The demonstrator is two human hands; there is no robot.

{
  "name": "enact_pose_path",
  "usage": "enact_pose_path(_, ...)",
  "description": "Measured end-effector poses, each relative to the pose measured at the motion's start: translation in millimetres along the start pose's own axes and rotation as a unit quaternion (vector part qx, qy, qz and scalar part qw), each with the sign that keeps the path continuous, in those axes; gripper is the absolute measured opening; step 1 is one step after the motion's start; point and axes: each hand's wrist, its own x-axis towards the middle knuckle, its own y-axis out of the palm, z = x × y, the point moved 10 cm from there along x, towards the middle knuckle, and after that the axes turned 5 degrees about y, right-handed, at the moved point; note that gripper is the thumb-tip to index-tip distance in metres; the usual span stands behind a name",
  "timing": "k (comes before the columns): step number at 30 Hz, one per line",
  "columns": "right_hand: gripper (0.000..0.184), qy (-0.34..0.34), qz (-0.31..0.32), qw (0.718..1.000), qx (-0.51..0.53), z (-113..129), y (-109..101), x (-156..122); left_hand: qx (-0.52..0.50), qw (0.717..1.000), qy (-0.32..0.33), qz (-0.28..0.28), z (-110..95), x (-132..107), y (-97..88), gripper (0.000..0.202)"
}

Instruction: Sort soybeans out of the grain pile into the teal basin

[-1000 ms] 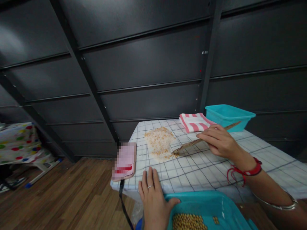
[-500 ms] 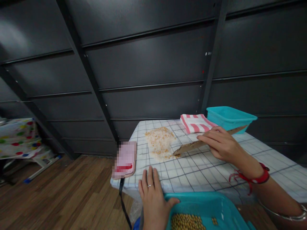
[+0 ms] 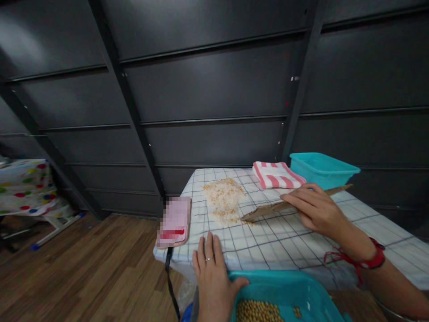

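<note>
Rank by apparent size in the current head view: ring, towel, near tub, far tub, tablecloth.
1. Tablecloth
2. Near tub, cut off by the bottom edge
3. Far tub; nearness favours the other tub, so true order unsure
4. Towel
5. Ring

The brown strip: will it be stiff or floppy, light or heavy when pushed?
The brown strip is likely fairly stiff: its raised end does not droop beyond the right hand. Probably light, as one hand holds it.

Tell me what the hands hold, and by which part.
The right hand grips a brown strip around its middle. The left hand touches the rim of the nearer teal basin; whether it grips is unclear.
</note>
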Motion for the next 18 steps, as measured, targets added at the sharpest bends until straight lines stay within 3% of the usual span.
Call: enact_pose_path(18,0.043,0.001,-0.001,0.999,-0.05,-4.4,1.3,-4.9,-0.001,1.0,-0.011,0.023,1.3,3.6,-5.8,0.091)
